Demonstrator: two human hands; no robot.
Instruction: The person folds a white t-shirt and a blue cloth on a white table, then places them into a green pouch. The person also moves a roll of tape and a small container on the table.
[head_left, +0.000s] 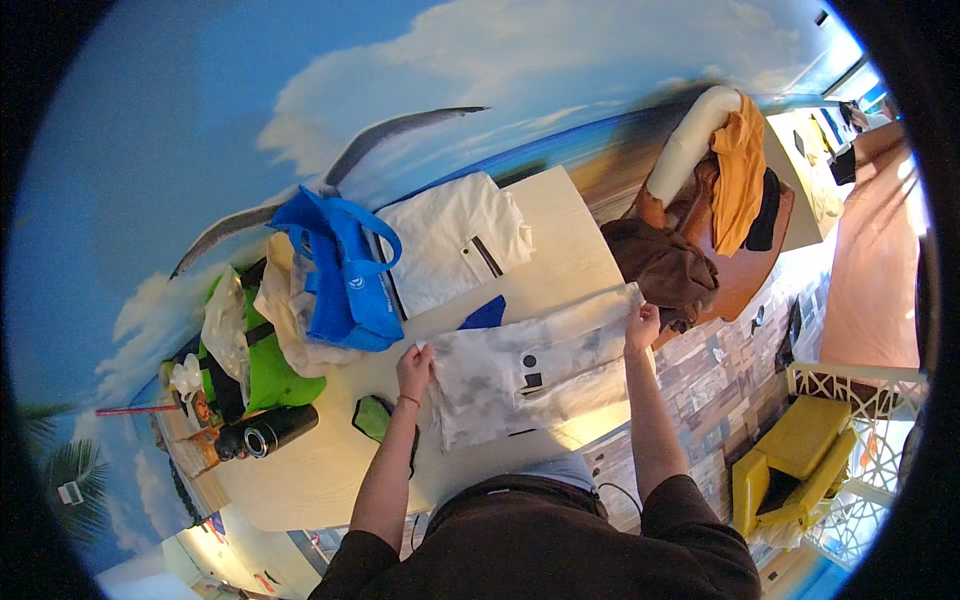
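Observation:
A white-and-grey mottled cloth (480, 382), which looks like a folded garment with two small black marks, stretches between my hands above the wooden table (300, 491). My left hand (415, 371) pinches its far left corner. The far right corner is held by my right hand (643, 328), close to a dark brown garment (660, 266) on a chair. Just beyond the cloth lies a dark blue piece of fabric (484, 313). A green and black item (373, 417) rests beside my left forearm, partly hidden by it. Further back is a folded white garment (442, 240).
At the back left stand a blue tote bag (341, 292), a beige bag (274, 292) and a bright green bag (281, 375). A black thermos (289, 429) lies on its side. Orange cloth (739, 187) hangs over the chair at right. A yellow armchair (802, 442) is on the floor.

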